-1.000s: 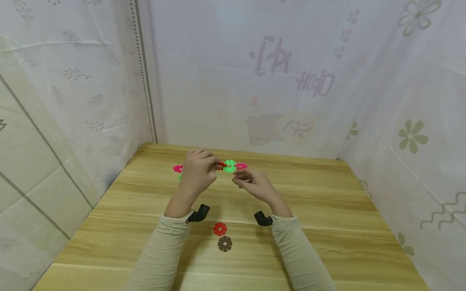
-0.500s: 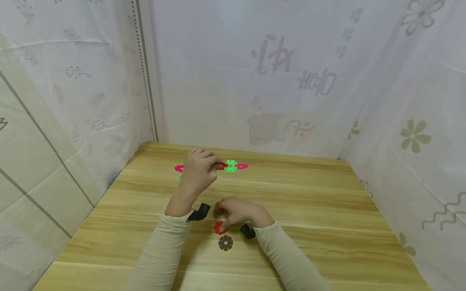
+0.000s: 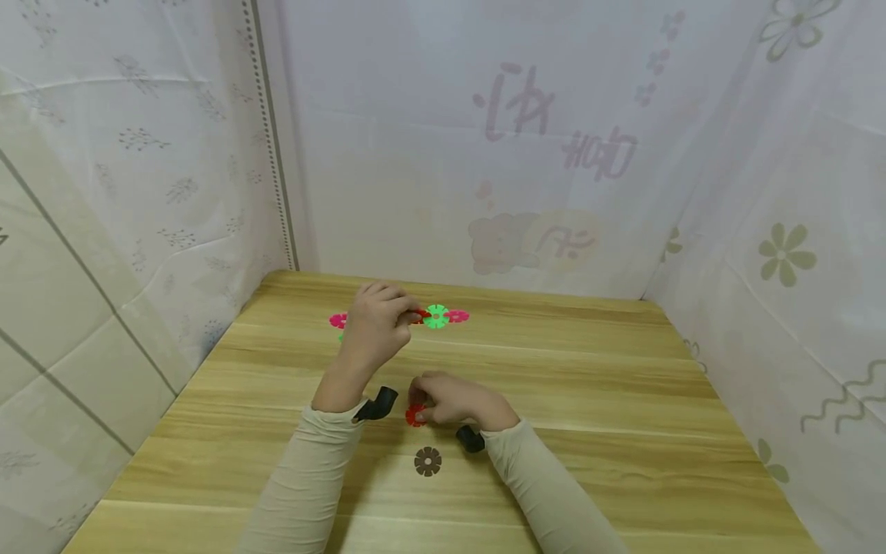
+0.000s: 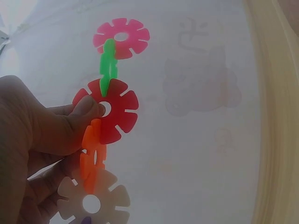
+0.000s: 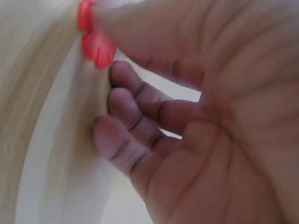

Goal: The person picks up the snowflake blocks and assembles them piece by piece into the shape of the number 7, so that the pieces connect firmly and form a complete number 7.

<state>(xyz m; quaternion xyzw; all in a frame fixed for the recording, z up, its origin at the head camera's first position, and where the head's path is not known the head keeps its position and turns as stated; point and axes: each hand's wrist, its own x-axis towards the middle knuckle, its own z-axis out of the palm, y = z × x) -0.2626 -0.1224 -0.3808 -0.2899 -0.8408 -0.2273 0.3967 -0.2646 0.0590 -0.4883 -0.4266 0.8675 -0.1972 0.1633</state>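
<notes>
My left hand [image 3: 377, 327] pinches a red snowflake disc [image 4: 119, 112] between thumb and fingers. That disc belongs to a chain of interlocked notched discs: a green disc [image 3: 437, 316] and a pink disc [image 3: 457, 316] extend to its right in the head view. In the left wrist view an orange disc [image 4: 92, 156] and a whitish disc [image 4: 105, 198] join on its other side. My right hand [image 3: 460, 402] pinches a loose red snowflake disc [image 3: 415, 415] near the table's middle. Blur softens this disc in the right wrist view, beside the thumb. The left hand hides part of the chain.
A brown snowflake disc [image 3: 428, 462] lies flat on the wooden table [image 3: 588, 462], nearer me than the right hand. Another pink disc [image 3: 338, 321] shows left of my left hand. Printed cloth [image 3: 443, 154] hangs behind the table and along both sides.
My right hand left the chain's right end, came down toward me and took hold of the loose red disc, which has shifted slightly away from the brown one. The left hand stayed put.
</notes>
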